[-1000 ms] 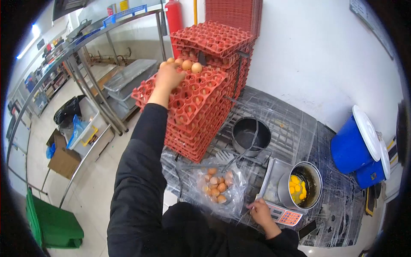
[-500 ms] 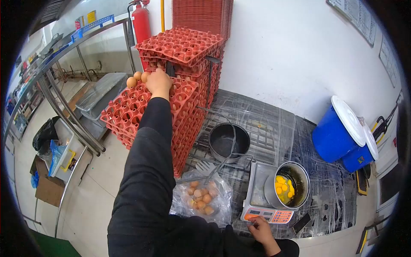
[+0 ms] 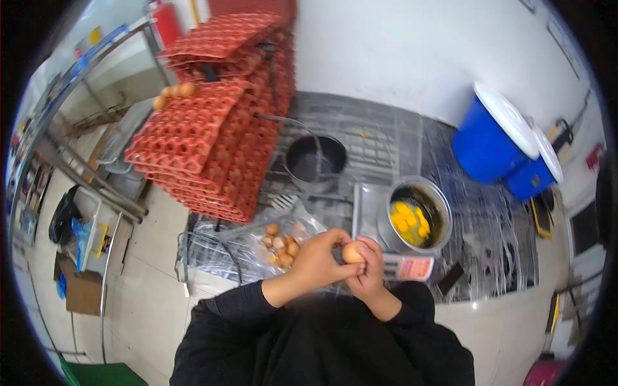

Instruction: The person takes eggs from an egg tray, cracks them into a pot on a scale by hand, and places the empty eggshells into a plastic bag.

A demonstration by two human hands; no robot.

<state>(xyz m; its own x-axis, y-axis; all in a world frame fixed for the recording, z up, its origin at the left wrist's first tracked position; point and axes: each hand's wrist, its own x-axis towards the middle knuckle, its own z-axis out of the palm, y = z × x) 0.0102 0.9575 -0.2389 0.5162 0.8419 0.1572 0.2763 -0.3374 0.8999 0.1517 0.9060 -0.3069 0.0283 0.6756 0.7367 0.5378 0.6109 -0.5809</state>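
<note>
A brown egg [image 3: 353,252] is held between my two hands, in front of the scale. My left hand [image 3: 317,260] grips it from the left with thumb and fingers. My right hand [image 3: 369,269] has its fingers closed around the egg's right side. Just beyond stands a metal pot [image 3: 444,222] with several yolks [image 3: 409,222] inside, on the scale [image 3: 407,267]. Left of my hands, a clear plastic bag [image 3: 257,249] holds brown eggshells [image 3: 283,247]. Several eggs [image 3: 177,92] rest on the back edge of the stacked red egg trays [image 3: 183,132].
A black pot [image 3: 315,159] sits on the plastic-wrapped surface [image 3: 386,138] behind the scale. Two blue buckets [image 3: 483,138] with white lids stand at the right. A dark phone-like object [image 3: 450,278] lies right of the scale. Metal racks stand at the left.
My left hand has come back from the egg trays to the front of the scale with an egg. My right hand has risen from the scale's edge to meet it. The view has shifted.
</note>
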